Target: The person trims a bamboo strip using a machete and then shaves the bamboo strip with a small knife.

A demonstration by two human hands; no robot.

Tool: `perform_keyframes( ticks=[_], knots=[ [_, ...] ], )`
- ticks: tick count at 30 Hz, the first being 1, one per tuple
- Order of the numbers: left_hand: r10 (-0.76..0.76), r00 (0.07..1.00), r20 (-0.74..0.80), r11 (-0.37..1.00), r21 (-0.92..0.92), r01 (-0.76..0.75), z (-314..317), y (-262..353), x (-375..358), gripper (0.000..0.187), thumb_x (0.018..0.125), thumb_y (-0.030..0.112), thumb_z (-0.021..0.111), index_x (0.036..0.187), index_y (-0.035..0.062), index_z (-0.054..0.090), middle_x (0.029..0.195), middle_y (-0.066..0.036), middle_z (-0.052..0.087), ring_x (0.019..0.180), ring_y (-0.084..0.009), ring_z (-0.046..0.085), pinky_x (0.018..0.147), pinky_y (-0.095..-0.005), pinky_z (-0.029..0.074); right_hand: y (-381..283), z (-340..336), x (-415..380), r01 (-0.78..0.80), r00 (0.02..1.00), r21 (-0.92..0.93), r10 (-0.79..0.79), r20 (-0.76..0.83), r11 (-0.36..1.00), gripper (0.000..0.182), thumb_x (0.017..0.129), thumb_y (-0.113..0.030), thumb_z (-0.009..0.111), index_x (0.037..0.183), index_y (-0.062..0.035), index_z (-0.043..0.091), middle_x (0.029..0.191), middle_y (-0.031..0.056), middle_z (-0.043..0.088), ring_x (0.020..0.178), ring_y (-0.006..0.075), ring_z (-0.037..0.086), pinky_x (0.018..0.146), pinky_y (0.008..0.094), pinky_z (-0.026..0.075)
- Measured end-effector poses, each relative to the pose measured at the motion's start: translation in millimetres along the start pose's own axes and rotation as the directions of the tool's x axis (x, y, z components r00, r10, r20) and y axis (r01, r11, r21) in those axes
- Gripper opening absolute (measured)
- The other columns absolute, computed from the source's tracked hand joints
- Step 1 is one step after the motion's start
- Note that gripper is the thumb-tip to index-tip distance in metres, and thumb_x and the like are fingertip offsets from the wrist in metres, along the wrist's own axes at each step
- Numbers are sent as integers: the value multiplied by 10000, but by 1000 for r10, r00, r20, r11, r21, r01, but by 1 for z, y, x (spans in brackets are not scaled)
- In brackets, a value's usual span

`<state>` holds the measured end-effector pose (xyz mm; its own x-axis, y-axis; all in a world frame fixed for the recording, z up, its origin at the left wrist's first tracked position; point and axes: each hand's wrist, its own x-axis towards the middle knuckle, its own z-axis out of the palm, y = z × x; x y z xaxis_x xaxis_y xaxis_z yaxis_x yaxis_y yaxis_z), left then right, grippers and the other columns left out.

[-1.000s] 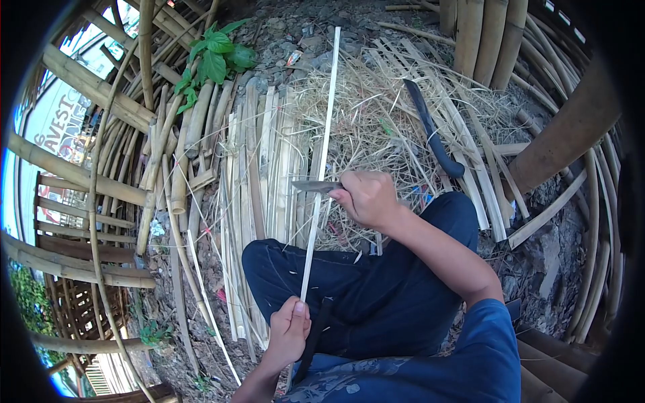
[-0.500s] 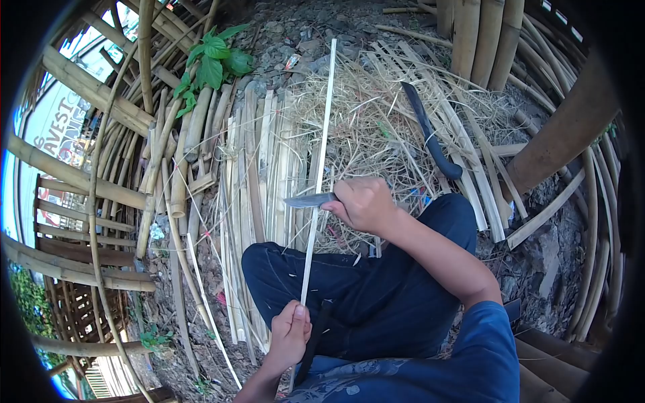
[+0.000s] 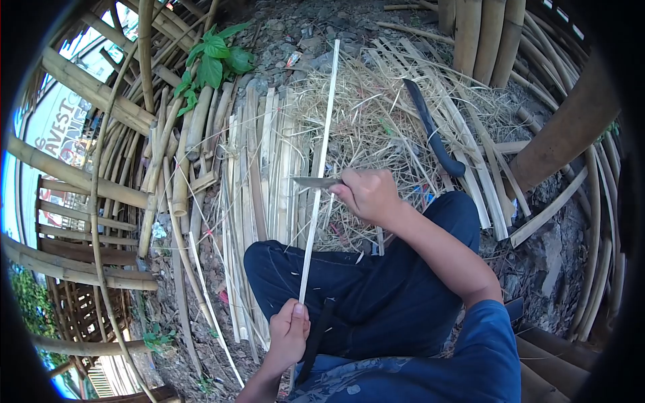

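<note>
My left hand [image 3: 289, 332] is closed around the lower end of a long, thin bamboo strip [image 3: 324, 154]. The strip slants up and away from my lap, its far end above the shavings. In my right hand [image 3: 368, 195] is a knife [image 3: 316, 182], its handle mostly hidden by my fingers. The blade points left and lies across the strip, roughly midway along it. Beyond my right hand, a machete [image 3: 430, 127] with a dark curved handle rests on the pile of bamboo shavings [image 3: 356, 121].
Split bamboo slats [image 3: 269, 168] lie side by side to the left. Thick bamboo poles [image 3: 487, 43] stand at the upper right, near a large slanting post [image 3: 568, 127]. A bamboo frame [image 3: 80, 174] fills the left side. A leafy plant [image 3: 213, 57] grows at the upper left.
My right hand and the knife have moved slightly up along the strip, away from my body. The blade appears turned more edge-on. My left hand keeps its hold in nearly the same place.
</note>
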<state>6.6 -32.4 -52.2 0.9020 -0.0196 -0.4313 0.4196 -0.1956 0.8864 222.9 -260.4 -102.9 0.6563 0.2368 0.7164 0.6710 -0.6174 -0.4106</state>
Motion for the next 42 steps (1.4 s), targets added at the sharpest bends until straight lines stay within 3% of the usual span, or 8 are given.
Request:
perform_keyframes(
  ticks=[19,22,24,29,31,36,39,42],
  knots=[
    [18,1000,-10,999,28,-18,-3,12,5,341,1077,265,381,820,53,451,579,39,305,455,-41,282,405,-221,231,9,2,-1,138,987,-82,-144,-67,987,440,922,-428,607,697,-68,491,541,90,506,471,278,562,425,390,439],
    [-38,998,48,998,-39,39,-5,14,-3,339,1078,272,380,829,55,452,582,37,302,453,-43,272,406,-223,221,15,1,0,91,991,-123,-102,-85,988,416,940,-402,595,706,-69,504,528,84,507,462,276,562,419,389,434],
    [-64,994,94,994,-81,72,-6,12,-9,336,1078,275,380,833,56,453,585,34,303,453,-43,267,407,-224,217,26,-3,4,-176,982,-144,163,-98,974,385,963,-360,576,713,-74,514,516,76,510,448,272,560,416,388,431],
    [-137,978,157,970,-180,165,-8,5,-16,329,1079,284,371,853,61,457,603,21,302,463,-49,262,416,-232,209,11,4,-4,-86,992,-58,80,-98,995,421,955,-406,581,701,-76,520,482,79,521,406,262,561,378,370,434],
    [-141,979,150,965,-200,169,-9,8,-12,330,1079,288,369,856,61,458,603,22,298,464,-51,262,418,-232,207,-6,5,-3,134,986,-1,-133,-104,991,413,955,-395,586,701,-77,520,467,81,505,401,267,556,381,379,436],
    [-133,976,173,959,-225,170,-12,15,-13,337,1076,298,379,850,62,458,600,22,290,458,-55,243,416,-236,197,9,1,-1,-74,994,-71,68,-86,995,409,921,-397,632,688,-84,508,488,80,510,417,260,562,397,378,446],
    [-124,981,146,964,-218,154,-9,14,-10,334,1080,275,368,846,49,446,604,33,298,465,-42,271,422,-227,220,-6,-4,-3,195,978,-35,-196,-68,980,411,934,-401,614,690,-86,515,477,77,511,415,257,567,388,376,442],
    [-116,988,100,975,-180,133,-11,18,-11,328,1080,267,368,850,48,449,605,33,304,468,-42,278,423,-227,224,3,0,-1,-78,997,-74,77,-18,994,392,934,-373,610,695,-83,500,513,81,489,437,276,539,423,388,428]
  ],
)
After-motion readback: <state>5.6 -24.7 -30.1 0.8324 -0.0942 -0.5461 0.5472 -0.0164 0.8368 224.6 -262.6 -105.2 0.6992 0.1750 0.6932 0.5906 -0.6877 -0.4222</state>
